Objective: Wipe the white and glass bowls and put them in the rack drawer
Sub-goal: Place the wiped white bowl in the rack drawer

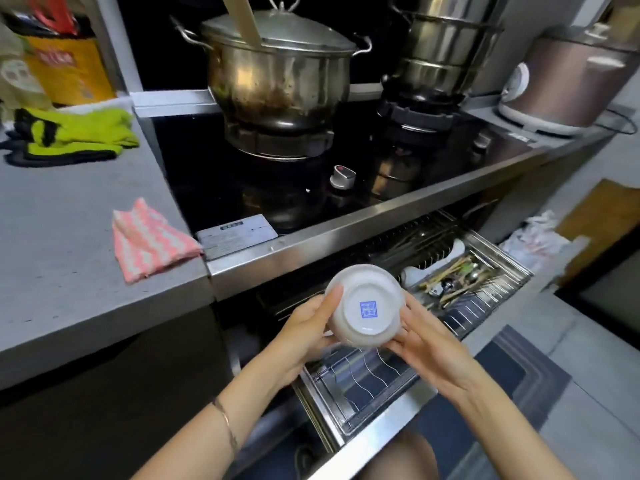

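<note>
A white bowl point(365, 306) is held upside down over the open rack drawer point(349, 382), its foot with a blue square mark facing me. My left hand point(308, 327) grips its left side, thumb lying up along the wall. My right hand point(420, 336) holds its right side from below, fingers curled round the rim. The drawer's wire rack under the bowl holds no dishes. A pink and white striped cloth point(150, 239) lies folded on the grey counter point(69, 271), left of the stove. No glass bowl is in sight.
The drawer's right section holds chopsticks and spoons point(453, 277). Above it is a black stove point(277, 188) with a large steel pot point(277, 74) and a stacked steamer point(443, 46). A rice cooker point(568, 81) stands at right, green gloves point(76, 133) at far left.
</note>
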`<state>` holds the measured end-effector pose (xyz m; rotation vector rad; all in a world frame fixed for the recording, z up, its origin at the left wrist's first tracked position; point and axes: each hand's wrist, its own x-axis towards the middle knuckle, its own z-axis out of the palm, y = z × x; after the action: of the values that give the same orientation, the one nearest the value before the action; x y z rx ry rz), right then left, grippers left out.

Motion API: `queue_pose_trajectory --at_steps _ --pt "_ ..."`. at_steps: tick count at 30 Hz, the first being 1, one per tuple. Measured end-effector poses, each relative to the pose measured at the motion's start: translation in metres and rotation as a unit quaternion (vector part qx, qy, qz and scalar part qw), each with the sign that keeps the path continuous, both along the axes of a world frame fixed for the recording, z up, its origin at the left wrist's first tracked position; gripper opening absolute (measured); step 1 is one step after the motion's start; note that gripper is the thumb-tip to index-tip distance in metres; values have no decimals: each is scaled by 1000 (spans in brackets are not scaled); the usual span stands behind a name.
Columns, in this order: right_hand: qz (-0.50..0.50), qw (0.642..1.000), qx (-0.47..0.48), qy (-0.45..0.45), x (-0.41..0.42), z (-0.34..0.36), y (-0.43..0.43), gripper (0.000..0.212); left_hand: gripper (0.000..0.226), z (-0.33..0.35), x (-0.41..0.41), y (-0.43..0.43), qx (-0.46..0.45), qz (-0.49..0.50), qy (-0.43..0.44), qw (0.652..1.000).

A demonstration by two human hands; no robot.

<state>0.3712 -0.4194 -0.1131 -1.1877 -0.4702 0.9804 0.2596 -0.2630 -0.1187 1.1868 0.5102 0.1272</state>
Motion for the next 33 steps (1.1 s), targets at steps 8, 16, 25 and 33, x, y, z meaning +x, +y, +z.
queue_pose_trajectory --at_steps 8,16,25,33 --pt "-92 973 -197 -74 92 -53 1 31 80 -92 41 17 542 -113 156 818" --pt "-133 922 -337 -135 160 -104 52 36 106 -146 85 19 677 -210 168 685" --pt "-55 931 -344 -113 180 -146 83 22 130 -172 110 20 661 -272 234 659" --pt "4 944 -326 -51 176 -157 96 19 105 -187 93 29 674 -257 203 662"
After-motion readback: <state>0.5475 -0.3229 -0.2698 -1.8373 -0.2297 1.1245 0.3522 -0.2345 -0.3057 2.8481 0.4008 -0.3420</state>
